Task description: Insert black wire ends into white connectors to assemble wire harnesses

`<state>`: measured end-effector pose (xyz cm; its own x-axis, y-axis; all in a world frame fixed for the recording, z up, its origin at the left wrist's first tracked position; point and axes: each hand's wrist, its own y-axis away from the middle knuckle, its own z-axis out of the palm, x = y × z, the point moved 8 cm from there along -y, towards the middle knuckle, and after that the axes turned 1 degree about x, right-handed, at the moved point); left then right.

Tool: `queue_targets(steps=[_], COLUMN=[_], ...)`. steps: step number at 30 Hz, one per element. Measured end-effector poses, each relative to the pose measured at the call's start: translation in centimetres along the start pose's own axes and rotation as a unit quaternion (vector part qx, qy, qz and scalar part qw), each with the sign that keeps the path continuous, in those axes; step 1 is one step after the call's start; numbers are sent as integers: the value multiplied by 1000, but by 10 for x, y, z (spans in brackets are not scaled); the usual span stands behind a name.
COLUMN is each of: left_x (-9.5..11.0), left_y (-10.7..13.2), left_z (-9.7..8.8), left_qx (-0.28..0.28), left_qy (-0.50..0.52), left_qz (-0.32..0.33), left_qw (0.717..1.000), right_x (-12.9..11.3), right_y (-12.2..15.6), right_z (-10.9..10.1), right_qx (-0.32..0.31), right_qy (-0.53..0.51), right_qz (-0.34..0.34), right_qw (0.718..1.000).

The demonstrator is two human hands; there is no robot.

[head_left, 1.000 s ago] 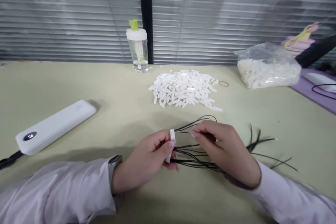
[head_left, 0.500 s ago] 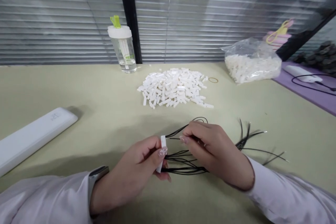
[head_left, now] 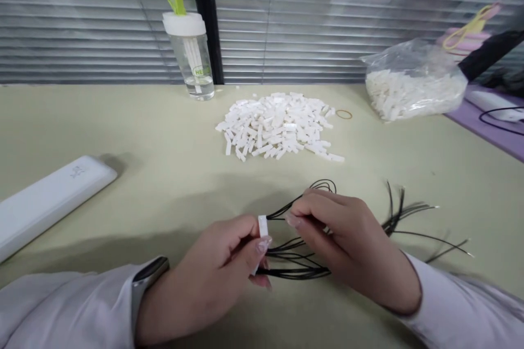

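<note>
My left hand [head_left: 221, 270] is closed, thumb and fingers pinching a white connector housing [head_left: 262, 225] held upright above the table. Several black wires [head_left: 297, 272] run out of the connector's right side, in bunches near its top, middle and bottom. My right hand [head_left: 352, 237] is closed too, its thumb and forefinger pinching a single black wire whose near end meets the connector close to the top. Beyond the right hand the loose wire ends [head_left: 399, 217] fan out, with bare metal tips. My fingers hide part of the connector.
Behind my hands lies a pile of small white connector housings [head_left: 278, 125], beside a rubber band [head_left: 344, 114]. A clear bag of white pieces [head_left: 415, 90] stands at the back right, a water bottle [head_left: 190, 57] at the back left. A long white case [head_left: 53, 202] lies at left.
The view has shifted slightly. The pinched wire's tip, which showed just off the connector, now appears to be in or against it. Both hands keep their grips.
</note>
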<state>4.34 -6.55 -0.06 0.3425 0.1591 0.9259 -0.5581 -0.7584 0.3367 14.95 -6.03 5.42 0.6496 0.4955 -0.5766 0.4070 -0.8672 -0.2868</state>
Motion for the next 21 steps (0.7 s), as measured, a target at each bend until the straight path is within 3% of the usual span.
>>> queue_targets(steps=[7,17,21], left_x=[-7,6,9], left_y=[1,0,-2], left_z=[1,3,0], left_qx=[1,-19,-10], left_qy=[-5,-68,-34], left_qz=[-2,26,43], left_qw=[1000,997,998], right_x=[-4,-5,-4], right_y=[-1,-1,-5], right_z=[7,17,8], right_qx=[12,-17,12], right_qy=[8,39,71], right_qz=[-21,-35,-43], right_qw=[1000,998,997])
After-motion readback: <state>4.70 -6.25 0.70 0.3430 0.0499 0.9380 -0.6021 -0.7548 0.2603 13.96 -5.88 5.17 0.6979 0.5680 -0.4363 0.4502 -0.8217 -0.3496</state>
